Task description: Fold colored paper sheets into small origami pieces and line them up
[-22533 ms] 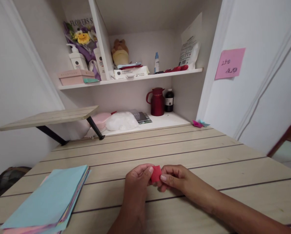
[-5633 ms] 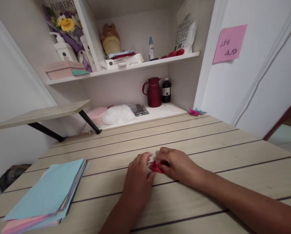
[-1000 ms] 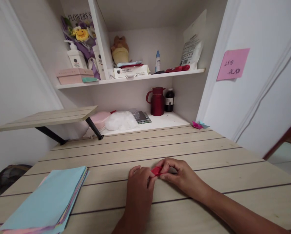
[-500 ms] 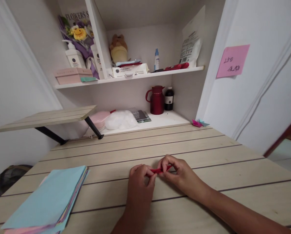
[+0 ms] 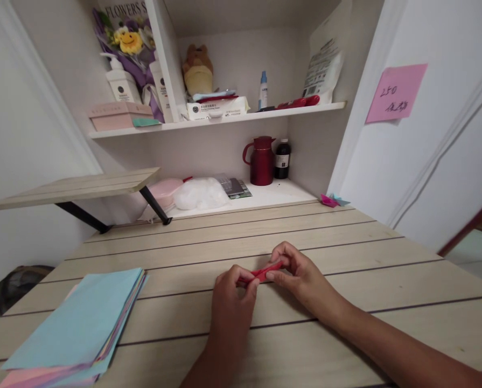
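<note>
A small folded piece of red paper (image 5: 262,273) is held between my two hands, low over the middle of the wooden table. My left hand (image 5: 233,296) pinches its left end between thumb and fingers. At the right end, my right hand (image 5: 295,272) grips it with the thumb in front and the fingers behind. The fingertips cover both ends, so the full folded shape cannot be made out.
A stack of coloured paper (image 5: 79,318), light blue on top, lies at the left. Pink and blue folded paper pieces (image 5: 333,200) sit at the table's far right corner. A small raised shelf (image 5: 79,186) stands at the back left. Behind, a red jug (image 5: 262,161) stands in the cabinet.
My right hand's fingers have shifted slightly up along the red paper, and more of the paper shows between the hands. The camera view has tilted slightly.
</note>
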The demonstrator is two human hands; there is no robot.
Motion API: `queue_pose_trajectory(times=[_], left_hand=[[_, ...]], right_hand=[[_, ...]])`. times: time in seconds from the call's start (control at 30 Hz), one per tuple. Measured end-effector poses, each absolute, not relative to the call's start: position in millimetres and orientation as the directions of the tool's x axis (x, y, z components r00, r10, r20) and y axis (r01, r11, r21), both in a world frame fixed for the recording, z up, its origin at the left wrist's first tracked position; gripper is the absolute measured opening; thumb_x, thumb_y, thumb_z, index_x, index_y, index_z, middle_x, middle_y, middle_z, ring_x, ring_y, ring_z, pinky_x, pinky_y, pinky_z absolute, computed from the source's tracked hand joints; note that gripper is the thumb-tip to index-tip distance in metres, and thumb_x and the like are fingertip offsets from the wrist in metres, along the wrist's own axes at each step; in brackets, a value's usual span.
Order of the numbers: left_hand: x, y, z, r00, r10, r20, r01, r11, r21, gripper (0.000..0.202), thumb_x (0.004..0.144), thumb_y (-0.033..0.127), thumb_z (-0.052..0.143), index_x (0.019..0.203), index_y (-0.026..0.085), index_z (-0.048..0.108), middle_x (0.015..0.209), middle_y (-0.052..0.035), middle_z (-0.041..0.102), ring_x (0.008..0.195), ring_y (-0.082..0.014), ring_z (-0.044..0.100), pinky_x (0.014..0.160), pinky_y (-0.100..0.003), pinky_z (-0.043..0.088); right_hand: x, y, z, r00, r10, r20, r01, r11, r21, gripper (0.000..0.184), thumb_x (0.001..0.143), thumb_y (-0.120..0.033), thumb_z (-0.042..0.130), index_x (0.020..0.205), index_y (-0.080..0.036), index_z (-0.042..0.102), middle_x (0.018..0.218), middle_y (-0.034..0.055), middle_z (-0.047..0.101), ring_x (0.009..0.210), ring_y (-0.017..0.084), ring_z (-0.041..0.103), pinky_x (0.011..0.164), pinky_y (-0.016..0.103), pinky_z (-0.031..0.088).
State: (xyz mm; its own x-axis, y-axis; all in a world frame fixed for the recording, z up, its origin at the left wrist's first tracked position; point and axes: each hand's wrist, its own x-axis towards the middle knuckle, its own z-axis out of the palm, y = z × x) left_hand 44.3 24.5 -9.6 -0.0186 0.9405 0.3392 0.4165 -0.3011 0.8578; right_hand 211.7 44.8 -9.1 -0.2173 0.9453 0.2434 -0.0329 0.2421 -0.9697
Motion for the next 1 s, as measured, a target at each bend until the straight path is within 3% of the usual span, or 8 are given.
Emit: queue_pose_trajectory(times=[0.1,0.23,0.33,0.53,0.63,0.73,0.87,1.0], left_hand=[[46.9,24.2,-8.4,-0.036,0.977,0.212,0.208,-0.200,0.957,0.003,0.076,0.022,0.058,0.078,0.020,0.057,0.067,0.0018,0.064,0.060,-0.0147,0.061,0.061,-0.026,0.046],[47.1,24.8,-8.1,-0.068,0.996,0.056,-0.013,-0.057,0.998,0.039,0.074,0.026,0.063,0.111,0.018,0.053,0.069,0.0019,0.067,0.051,-0.0125,0.060,0.056,-0.024,0.044],[44.1,24.9,-6.5,-0.070,0.997,0.040,0.004,-0.040,0.999,0.060,0.077,0.033,0.064,0.131,0.017,0.044,0.061,0.0034,0.067,0.052,-0.0140,0.060,0.059,-0.024,0.044],[37.4,27.8,-7.2,-0.065,0.995,0.081,0.160,-0.070,0.985,0.061,0.084,0.042,0.055,0.136,0.011,0.042,0.056,0.0017,0.066,0.061,-0.0190,0.063,0.067,-0.030,0.046],[36.2,29.8,-10.9,-0.058,0.985,0.160,0.224,-0.144,0.964,0.058,0.077,0.036,0.064,0.129,0.014,0.052,0.082,-0.0043,0.071,0.078,-0.0212,0.065,0.075,-0.033,0.048],[37.1,30.3,-13.3,0.010,0.954,0.299,0.324,-0.286,0.902,0.039,0.066,0.027,0.071,0.104,0.020,0.068,0.099,-0.0058,0.069,0.093,-0.0233,0.062,0.085,-0.036,0.047],[39.8,28.7,-12.7,0.055,0.949,0.309,0.363,-0.308,0.880,0.006,0.069,0.025,0.066,0.071,0.020,0.070,0.075,-0.0024,0.067,0.075,-0.0200,0.062,0.072,-0.032,0.048],[40.3,27.0,-9.1,0.016,0.967,0.255,0.349,-0.244,0.905,0.008,0.067,0.025,0.067,0.061,0.019,0.065,0.064,0.0002,0.062,0.063,-0.0164,0.056,0.063,-0.027,0.044]], right_hand=[[211.2,45.9,-10.6,-0.205,0.967,0.150,-0.107,0.130,-0.986,0.040,0.073,-0.033,0.073,0.100,-0.023,0.045,0.069,-0.0039,0.063,0.066,0.015,0.059,0.062,0.027,0.041],[211.9,44.5,-9.4,-0.172,0.982,0.079,-0.129,0.057,-0.990,0.049,0.070,-0.031,0.075,0.110,-0.023,0.046,0.066,-0.0058,0.063,0.061,0.013,0.057,0.060,0.025,0.038],[212.5,44.2,-8.1,-0.163,0.985,0.050,-0.146,0.026,-0.989,0.051,0.070,-0.030,0.074,0.112,-0.023,0.047,0.067,-0.0053,0.065,0.065,0.015,0.060,0.064,0.027,0.041],[213.7,48.6,-7.9,-0.133,0.989,0.070,-0.134,0.052,-0.990,0.048,0.071,-0.029,0.073,0.111,-0.022,0.047,0.065,-0.0051,0.064,0.066,0.016,0.062,0.067,0.029,0.043],[215.9,51.0,-8.9,-0.130,0.983,0.131,-0.052,0.125,-0.991,0.045,0.074,-0.029,0.070,0.113,-0.022,0.047,0.064,-0.0054,0.062,0.063,0.016,0.061,0.062,0.029,0.043],[217.5,48.8,-6.9,-0.148,0.964,0.219,0.088,0.233,-0.968,0.040,0.077,-0.027,0.066,0.113,-0.023,0.049,0.067,-0.0038,0.064,0.068,0.018,0.062,0.066,0.031,0.045],[216.0,38.5,1.1,-0.234,0.914,0.331,0.292,0.391,-0.873,0.030,0.081,-0.023,0.063,0.109,-0.025,0.054,0.078,0.0006,0.071,0.078,0.022,0.066,0.075,0.034,0.048],[212.4,30.7,6.5,-0.299,0.889,0.347,0.313,0.434,-0.845,0.023,0.082,-0.021,0.060,0.104,-0.025,0.058,0.082,0.0016,0.071,0.080,0.021,0.066,0.070,0.030,0.049]])
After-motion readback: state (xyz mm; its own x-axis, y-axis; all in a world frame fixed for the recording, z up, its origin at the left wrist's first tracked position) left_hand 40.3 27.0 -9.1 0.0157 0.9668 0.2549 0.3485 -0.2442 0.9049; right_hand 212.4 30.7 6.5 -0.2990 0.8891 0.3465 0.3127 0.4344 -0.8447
